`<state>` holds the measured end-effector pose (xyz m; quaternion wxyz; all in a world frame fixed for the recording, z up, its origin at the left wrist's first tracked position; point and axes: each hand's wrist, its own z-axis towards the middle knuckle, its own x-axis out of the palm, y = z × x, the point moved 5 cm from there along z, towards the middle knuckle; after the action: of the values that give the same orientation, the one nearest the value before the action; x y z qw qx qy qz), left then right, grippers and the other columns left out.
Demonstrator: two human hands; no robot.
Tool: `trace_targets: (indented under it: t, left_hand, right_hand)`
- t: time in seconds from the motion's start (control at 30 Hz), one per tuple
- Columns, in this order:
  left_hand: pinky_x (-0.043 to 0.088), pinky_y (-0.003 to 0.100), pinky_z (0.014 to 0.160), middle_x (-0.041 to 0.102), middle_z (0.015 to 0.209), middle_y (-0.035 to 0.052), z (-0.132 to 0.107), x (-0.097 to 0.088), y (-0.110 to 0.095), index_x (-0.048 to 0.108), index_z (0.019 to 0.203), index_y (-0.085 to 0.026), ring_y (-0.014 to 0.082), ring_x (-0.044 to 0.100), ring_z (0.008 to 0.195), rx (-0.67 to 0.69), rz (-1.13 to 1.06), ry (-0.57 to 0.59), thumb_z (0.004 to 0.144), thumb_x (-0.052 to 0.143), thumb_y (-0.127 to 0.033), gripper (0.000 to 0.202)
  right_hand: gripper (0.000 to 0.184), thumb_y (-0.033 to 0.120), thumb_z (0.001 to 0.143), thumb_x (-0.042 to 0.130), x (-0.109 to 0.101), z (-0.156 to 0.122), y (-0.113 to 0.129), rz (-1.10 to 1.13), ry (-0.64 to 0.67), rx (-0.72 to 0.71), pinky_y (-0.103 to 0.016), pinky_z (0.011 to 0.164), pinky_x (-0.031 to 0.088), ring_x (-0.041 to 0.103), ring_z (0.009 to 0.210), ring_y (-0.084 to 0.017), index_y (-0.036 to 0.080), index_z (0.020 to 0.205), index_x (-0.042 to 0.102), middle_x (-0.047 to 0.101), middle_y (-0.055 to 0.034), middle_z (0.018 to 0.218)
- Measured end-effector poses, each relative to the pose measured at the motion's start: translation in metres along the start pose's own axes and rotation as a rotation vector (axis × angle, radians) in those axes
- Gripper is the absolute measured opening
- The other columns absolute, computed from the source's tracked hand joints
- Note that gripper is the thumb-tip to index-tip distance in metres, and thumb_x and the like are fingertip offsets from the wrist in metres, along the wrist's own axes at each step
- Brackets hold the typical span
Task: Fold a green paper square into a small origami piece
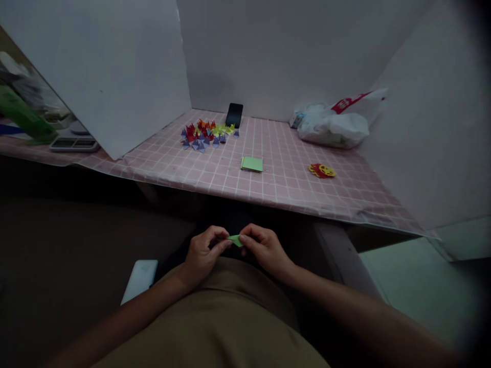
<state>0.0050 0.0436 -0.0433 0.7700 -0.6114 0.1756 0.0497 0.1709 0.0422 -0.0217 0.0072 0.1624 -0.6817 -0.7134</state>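
Note:
Below the table edge, over my lap, my left hand (203, 253) and my right hand (264, 248) pinch a small folded green paper piece (235, 239) between their fingertips. Both hands have their fingers closed on it. On the pink checked tablecloth (284, 184) lies a stack of green paper squares (252, 164). Farther back sits a cluster of several small folded paper pieces (207, 134) in red, orange, purple and yellow-green.
A black phone (234, 115) lies at the back near the wall. A white plastic bag (333, 122) rests at the back right. A red and yellow paper shape (322, 170) lies on the right. White boards wall the table. A white flat object (140, 279) lies beside my left arm.

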Motion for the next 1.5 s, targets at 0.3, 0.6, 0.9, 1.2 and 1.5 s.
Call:
trace_targets:
  t: [0.3,0.6,0.9,1.2,1.5]
  left_hand:
    - [0.049,0.024,0.063,0.068,0.075,-0.0005,0.001,0.0,0.002,0.062,0.087,-0.02,0.0143,0.065,0.068,0.022,-0.03,-0.022,0.084,0.066,-0.026,0.008]
    - [0.048,0.026,0.074,0.065,0.093,0.0044,0.002,-0.003,-0.012,0.062,0.079,-0.018,0.016,0.062,0.087,0.174,-0.054,-0.058,0.085,0.061,-0.016,0.007]
    - [0.048,0.025,0.067,0.066,0.082,0.0028,0.001,-0.002,-0.004,0.06,0.072,-0.017,0.0141,0.061,0.074,0.073,-0.191,-0.056,0.082,0.064,-0.016,0.011]
    - [0.049,0.03,0.077,0.067,0.091,0.0047,0.0,-0.006,-0.016,0.06,0.072,-0.018,0.0166,0.064,0.086,0.229,-0.037,-0.077,0.082,0.063,-0.012,0.012]
    - [0.05,0.03,0.075,0.068,0.086,0.0041,-0.002,-0.005,-0.017,0.06,0.074,-0.018,0.0163,0.065,0.081,0.26,-0.01,-0.067,0.082,0.062,-0.011,0.012]
  right_hand:
    - [0.019,0.031,0.087,0.058,0.0,0.0,-0.001,0.03,-0.005,0.01,-0.025,0.057,0.04,0.054,0.056,-0.013,0.017,0.075,0.061,0.06,0.0008,0.058]
    - [0.019,0.03,0.086,0.059,0.002,0.0,-0.002,0.03,0.013,-0.007,-0.024,0.057,0.04,0.054,0.056,-0.012,0.016,0.074,0.061,0.059,0.0007,0.059]
    - [0.02,0.031,0.086,0.059,0.006,-0.001,-0.004,0.06,0.057,0.021,-0.024,0.055,0.04,0.053,0.055,-0.011,0.016,0.074,0.061,0.058,0.0008,0.06]
    - [0.021,0.032,0.087,0.059,0.006,0.0,-0.006,0.053,0.093,0.02,-0.024,0.055,0.04,0.054,0.056,-0.011,0.016,0.074,0.06,0.057,0.0011,0.063]
    - [0.021,0.031,0.088,0.058,0.007,-0.001,-0.006,0.018,0.137,0.044,-0.023,0.054,0.039,0.052,0.055,-0.011,0.016,0.074,0.06,0.057,0.0012,0.063]
